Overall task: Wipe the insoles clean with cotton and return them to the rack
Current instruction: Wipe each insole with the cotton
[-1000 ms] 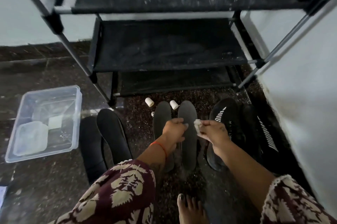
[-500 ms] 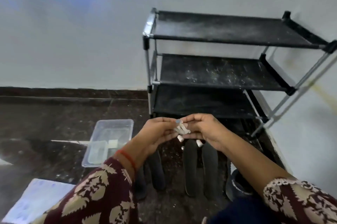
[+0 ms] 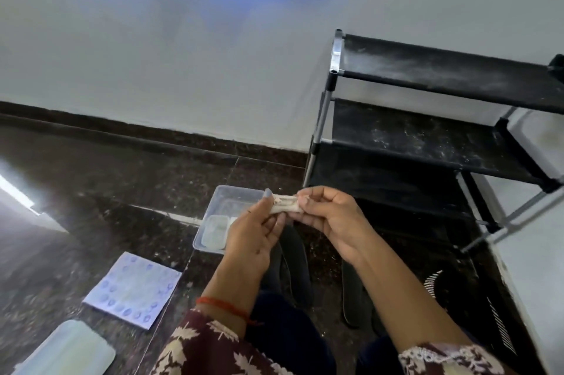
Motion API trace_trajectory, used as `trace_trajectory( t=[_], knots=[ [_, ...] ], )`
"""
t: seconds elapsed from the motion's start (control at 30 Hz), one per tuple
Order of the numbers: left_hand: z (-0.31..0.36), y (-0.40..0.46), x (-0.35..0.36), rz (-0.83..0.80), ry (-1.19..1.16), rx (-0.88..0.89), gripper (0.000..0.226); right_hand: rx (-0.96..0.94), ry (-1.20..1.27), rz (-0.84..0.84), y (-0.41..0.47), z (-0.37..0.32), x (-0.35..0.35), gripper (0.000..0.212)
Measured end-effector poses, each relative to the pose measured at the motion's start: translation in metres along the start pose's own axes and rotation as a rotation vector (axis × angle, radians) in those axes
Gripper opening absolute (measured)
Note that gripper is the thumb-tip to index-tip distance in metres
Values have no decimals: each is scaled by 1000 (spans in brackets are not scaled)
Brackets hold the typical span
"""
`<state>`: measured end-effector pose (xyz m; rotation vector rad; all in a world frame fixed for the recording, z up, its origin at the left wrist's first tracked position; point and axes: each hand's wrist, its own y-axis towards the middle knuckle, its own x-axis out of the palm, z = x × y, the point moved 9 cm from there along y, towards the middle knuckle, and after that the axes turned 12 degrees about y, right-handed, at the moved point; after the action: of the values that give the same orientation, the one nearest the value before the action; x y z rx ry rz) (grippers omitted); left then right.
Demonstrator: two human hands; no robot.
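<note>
A small soiled piece of white cotton [image 3: 285, 204] is stretched between my two hands in front of me. My left hand [image 3: 254, 234] pinches its left end and my right hand [image 3: 328, 216] pinches its right end. Below my hands several black insoles [image 3: 297, 264] lie side by side on the dark floor, partly hidden by my arms. The black three-shelf rack [image 3: 427, 136] stands at the right against the wall, its shelves bare and dusty.
A clear plastic tub [image 3: 213, 222] with a smaller container inside sits on the floor left of my hands. A pale blue patterned sheet [image 3: 132, 289] and a translucent lid [image 3: 65, 350] lie at lower left. Black slippers [image 3: 476, 307] rest by the rack. Dark cloth hangs overhead.
My hands rose from the insoles on the floor and now hold the cotton up between them, pulled apart. The view swung up and left, showing more wall and floor.
</note>
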<state>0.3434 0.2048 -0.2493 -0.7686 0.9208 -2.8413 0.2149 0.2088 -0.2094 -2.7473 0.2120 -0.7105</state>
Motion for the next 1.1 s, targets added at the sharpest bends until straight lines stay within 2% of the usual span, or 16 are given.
trace_trajectory(
  t=[0.1, 0.27, 0.33, 0.37, 0.43, 0.53, 0.57, 0.67, 0.83, 1.0, 1.1],
  knots=[
    [7, 0, -7, 41, -88, 47, 13, 5, -15, -2, 10, 1, 11, 10],
    [13, 2, -16, 90, -40, 142, 19, 16, -202, 12, 23, 3, 25, 16],
    [17, 2, -20, 110, -29, 191, 18, 73, -233, -44, 27, 8, 33, 16],
    [19, 3, -23, 117, -12, 220, 17, 102, -263, -80, 28, 13, 37, 23],
    [22, 3, -24, 95, 30, 271, 17, 105, -383, -108, 31, 20, 42, 36],
    [25, 3, -23, 27, 83, 289, 6, 16, -533, -58, 38, 19, 45, 35],
    [26, 3, -24, 15, 92, 284, 3, 3, -544, -56, 40, 18, 47, 34],
    [30, 12, -36, 28, 84, 281, 13, 31, -496, -97, 47, 20, 55, 31],
    [39, 27, -68, 136, 87, 322, 13, 62, -340, -115, 65, 29, 66, 22],
    [45, 44, -90, 209, 128, 370, 13, 55, -375, -81, 87, 46, 70, 10],
    [42, 62, -105, 225, 144, 377, 14, 215, -372, -109, 107, 69, 72, 26]
  ],
)
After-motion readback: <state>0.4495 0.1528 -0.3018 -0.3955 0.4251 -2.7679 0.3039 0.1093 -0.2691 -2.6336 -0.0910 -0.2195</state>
